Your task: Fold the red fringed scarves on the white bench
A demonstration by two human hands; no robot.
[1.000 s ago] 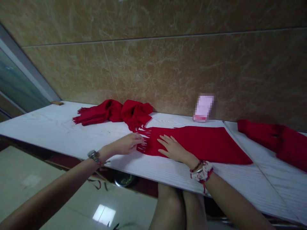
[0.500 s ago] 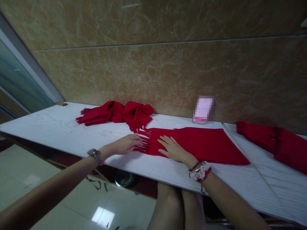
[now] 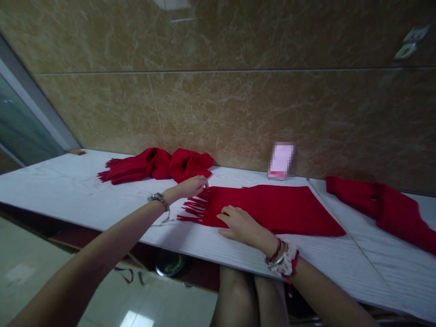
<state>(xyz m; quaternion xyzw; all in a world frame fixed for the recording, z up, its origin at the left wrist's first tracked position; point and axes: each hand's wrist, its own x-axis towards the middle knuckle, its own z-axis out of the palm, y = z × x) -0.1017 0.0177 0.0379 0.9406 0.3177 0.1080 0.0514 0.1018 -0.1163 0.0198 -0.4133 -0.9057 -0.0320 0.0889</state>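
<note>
A red scarf lies flat and folded on the white tabletop, its fringe pointing left. At the far left corner of that scarf is my left hand, fingers bent together on the topmost fringe strands; the fingertips are partly hidden. My right hand rests palm down on the scarf's near edge, just right of the fringe, with its fingers slightly bent and apart. A second red scarf sits bunched behind my left hand. To the right lies another piece of red fabric, loosely laid out.
A pink, blurred-out object leans on the marbled wall behind the scarf. On the white tabletop, a small brown block lies at the far left. Under the table a round dish shows on a shelf.
My left hand has moved from the middle of the fringe to its far corner. My right hand has slid toward the near edge, fingers more bent. The view has shifted slightly.
</note>
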